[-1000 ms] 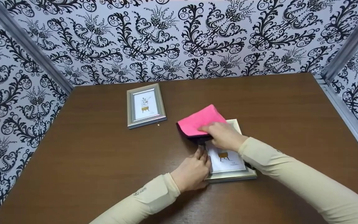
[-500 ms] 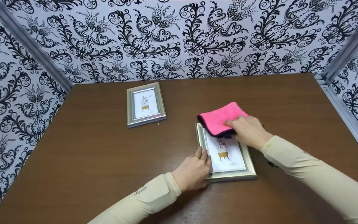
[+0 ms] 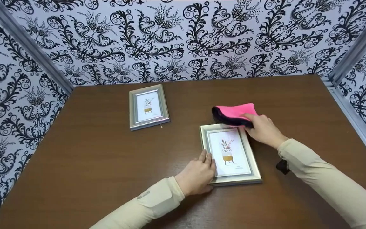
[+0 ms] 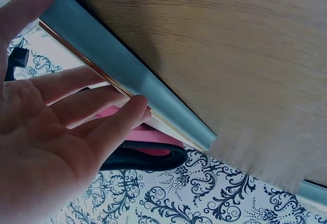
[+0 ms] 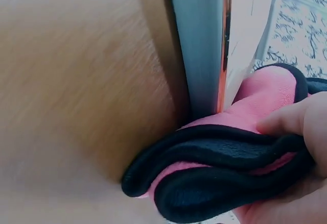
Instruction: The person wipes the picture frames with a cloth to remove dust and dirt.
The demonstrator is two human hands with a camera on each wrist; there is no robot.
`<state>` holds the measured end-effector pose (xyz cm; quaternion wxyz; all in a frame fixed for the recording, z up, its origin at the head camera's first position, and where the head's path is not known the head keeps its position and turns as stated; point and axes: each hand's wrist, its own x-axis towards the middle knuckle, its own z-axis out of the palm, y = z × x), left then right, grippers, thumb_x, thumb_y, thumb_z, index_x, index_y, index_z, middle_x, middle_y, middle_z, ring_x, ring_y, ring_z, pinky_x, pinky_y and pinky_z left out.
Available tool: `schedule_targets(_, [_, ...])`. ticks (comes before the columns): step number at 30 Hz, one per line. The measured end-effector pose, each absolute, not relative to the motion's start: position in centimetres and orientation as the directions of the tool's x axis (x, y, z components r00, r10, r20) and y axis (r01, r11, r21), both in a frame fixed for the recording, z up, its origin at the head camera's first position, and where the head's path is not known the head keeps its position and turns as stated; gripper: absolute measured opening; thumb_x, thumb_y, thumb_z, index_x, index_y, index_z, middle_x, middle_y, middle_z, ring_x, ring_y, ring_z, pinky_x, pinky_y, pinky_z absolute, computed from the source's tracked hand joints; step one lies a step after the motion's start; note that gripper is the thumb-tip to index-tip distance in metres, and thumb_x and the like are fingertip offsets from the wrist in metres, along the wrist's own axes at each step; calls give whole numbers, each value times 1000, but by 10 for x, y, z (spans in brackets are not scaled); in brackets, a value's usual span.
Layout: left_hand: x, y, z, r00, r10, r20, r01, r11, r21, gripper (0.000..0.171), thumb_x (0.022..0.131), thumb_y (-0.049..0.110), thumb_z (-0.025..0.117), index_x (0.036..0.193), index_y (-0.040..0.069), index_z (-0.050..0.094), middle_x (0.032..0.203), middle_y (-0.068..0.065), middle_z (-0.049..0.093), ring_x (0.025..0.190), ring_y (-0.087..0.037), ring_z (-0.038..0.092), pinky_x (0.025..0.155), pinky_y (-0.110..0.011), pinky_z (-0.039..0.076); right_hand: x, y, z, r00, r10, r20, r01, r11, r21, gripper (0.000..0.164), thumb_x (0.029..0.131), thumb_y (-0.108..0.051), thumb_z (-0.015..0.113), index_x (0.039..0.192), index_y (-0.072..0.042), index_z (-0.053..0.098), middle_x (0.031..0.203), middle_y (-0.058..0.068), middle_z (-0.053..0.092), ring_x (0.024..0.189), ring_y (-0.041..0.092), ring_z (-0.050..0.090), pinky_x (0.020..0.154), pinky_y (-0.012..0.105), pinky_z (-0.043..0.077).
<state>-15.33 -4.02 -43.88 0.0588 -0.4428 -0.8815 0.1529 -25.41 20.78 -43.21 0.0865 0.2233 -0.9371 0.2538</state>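
A picture frame (image 3: 253,156) with pale gold edges and a potted-plant print lies face up on the brown table. Along its left side rests my left hand (image 3: 197,173), fingers extended over the edge. In the left wrist view, those fingertips (image 4: 139,104) lie on the face side and the thumb is at one end of the frame's side. My right hand (image 3: 265,130) pinches a folded pink cloth (image 3: 238,110) with black trim at the far edge of the frame. The right wrist view shows the cloth (image 5: 260,94) doubled into folds between thumb and fingers, against the frame's end.
Another picture frame (image 3: 149,106) with a similar print lies at the back left of the table (image 3: 106,165). A tiny pale speck (image 3: 161,127) is just below it. Patterned wall panels (image 3: 170,41) with metal posts enclose the table's back and sides.
My right hand has carried the cloth rightward and away, from the frame's upper left across its upper part to the far edge, uncovering the print. My left hand has stayed put.
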Motion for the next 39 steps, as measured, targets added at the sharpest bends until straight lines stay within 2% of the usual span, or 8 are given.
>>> schedule_targets(5, [-153,-40,-441,-594,804,-17,765,559,-321,77,69,56,63,118,-3,53,118,-22,52,110,-38,47,74,-35,50,-257,210,-435,-898,-359,255,-440,757,-484,23,78,-6,62,101,-6,59,84,10,62,61,22,49,57,40,42])
schedule_targets(10, [-153,-40,-443,-589,808,-12,767,555,-322,77,69,56,63,117,-3,53,117,-22,53,109,-38,48,72,-34,50,-244,210,-432,-912,-368,183,-409,773,-484,15,80,-10,60,95,-7,57,71,3,57,53,16,48,53,34,39])
schedule_targets(17, [-154,-40,-442,-584,812,-7,767,549,-332,78,68,57,63,117,-3,54,117,-22,53,109,-38,48,73,-33,50,-205,214,-433,-913,-360,193,-408,764,-500,12,80,-17,63,90,-12,58,61,-5,53,47,9,49,46,31,41])
schedule_targets(26, [-153,-41,-441,-579,815,4,763,544,-349,80,68,59,62,116,-3,54,116,-23,53,108,-38,49,68,-32,51,-151,221,-438,-884,-372,283,-467,712,-524,21,73,-11,68,89,-19,58,57,-16,49,42,-2,44,41,22,38])
schedule_targets(30, [-153,-40,-441,-575,818,6,760,537,-366,79,68,59,61,117,-3,54,116,-22,54,107,-37,49,65,-32,52,-133,221,-439,-850,-396,349,-522,727,-446,27,68,-8,70,89,-19,57,56,-16,45,43,0,40,39,21,35])
schedule_targets(32, [-153,-40,-440,-574,819,5,759,535,-370,79,69,59,61,117,-3,54,116,-22,54,108,-37,49,64,-32,52,-125,218,-438,-838,-420,349,-535,759,-370,33,64,-4,69,93,-15,59,59,-11,52,44,5,44,39,24,36])
schedule_targets(35, [-153,-40,-440,-571,821,4,762,532,-369,77,69,58,61,117,-3,55,116,-23,54,108,-38,49,64,-33,52,-113,215,-436,-829,-473,300,-544,805,-235,46,56,-1,67,101,-10,63,77,4,64,50,18,54,41,31,41])
schedule_targets(39, [-153,-40,-440,-572,820,-6,766,532,-361,75,70,57,61,116,-2,55,117,-23,53,108,-39,48,66,-33,52,-102,211,-433,-786,-557,267,-589,806,-51,54,52,-1,65,105,-11,64,103,20,61,72,31,62,43,40,45])
